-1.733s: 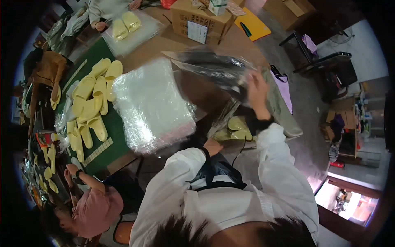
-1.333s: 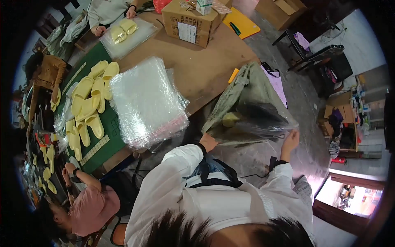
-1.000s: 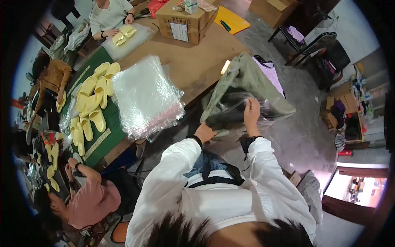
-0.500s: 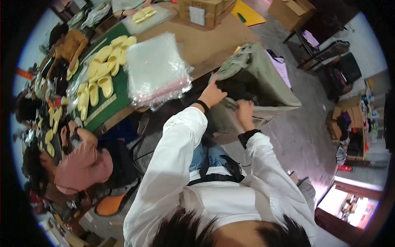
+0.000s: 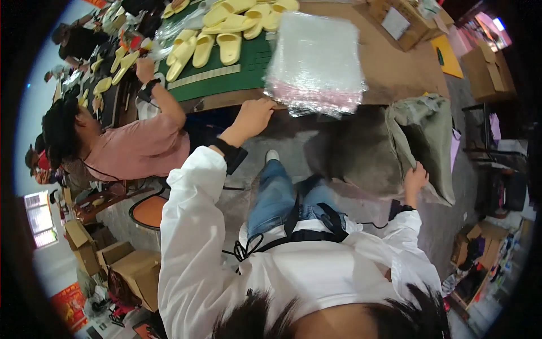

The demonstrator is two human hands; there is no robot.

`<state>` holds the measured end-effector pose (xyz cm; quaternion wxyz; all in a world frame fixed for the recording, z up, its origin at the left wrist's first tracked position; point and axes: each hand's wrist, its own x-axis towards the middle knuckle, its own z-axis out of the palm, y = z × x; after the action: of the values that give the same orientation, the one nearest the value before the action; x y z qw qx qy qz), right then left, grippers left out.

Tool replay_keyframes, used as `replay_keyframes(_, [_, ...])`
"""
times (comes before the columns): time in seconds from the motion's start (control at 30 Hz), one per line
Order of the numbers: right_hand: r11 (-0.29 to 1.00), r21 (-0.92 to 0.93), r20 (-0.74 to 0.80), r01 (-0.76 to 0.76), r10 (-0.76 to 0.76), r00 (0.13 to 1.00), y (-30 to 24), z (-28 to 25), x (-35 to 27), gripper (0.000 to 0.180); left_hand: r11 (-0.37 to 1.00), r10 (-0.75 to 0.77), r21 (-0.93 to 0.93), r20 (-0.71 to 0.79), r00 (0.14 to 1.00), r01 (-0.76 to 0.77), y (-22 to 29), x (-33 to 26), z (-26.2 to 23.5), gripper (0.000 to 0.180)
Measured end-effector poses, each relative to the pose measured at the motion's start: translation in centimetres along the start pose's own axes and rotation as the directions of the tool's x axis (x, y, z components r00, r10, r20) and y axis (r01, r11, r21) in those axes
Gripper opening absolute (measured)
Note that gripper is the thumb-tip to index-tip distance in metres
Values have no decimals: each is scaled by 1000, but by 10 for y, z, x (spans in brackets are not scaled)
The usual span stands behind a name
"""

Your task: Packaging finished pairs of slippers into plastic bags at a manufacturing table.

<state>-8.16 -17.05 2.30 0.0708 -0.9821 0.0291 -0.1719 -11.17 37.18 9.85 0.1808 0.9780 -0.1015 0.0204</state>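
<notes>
My right hand (image 5: 416, 176) is closed on the near rim of a large grey-green cloth sack (image 5: 361, 152), whose mouth gapes beside the table's front edge. The sack's inside is mostly dark. My left hand (image 5: 255, 116) has its fingers curled at the edge of the brown table (image 5: 389, 79), just left of a stack of clear plastic bags (image 5: 316, 56). Some bags near the bottom of the stack look pinkish and overhang the edge. Left of them, several pale yellow slippers (image 5: 229, 50) lie on a green mat (image 5: 214, 88).
A co-worker in a pink top (image 5: 138, 148) sits close on my left, by an orange-seated chair (image 5: 149, 212). Cardboard boxes stand on the table's far right (image 5: 406, 25) and behind on the left (image 5: 135, 277). Dark chairs (image 5: 480, 133) stand to the right.
My left hand has let go of the sack and moved left to the table edge. My right hand, still on the sack's rim, has moved right. The view has turned left.
</notes>
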Motion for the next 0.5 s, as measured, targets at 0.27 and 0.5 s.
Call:
replay_keyframes(0.27, [935, -327, 150, -138, 195, 969, -118, -4, 50, 43, 981, -80, -179, 3, 997, 79, -94, -74, -14, 18])
replay_keyframes(0.5, [978, -125, 207, 167, -139, 968, -253, 21, 69, 42, 954, -72, -288, 26, 997, 77, -127, -62, -5, 19])
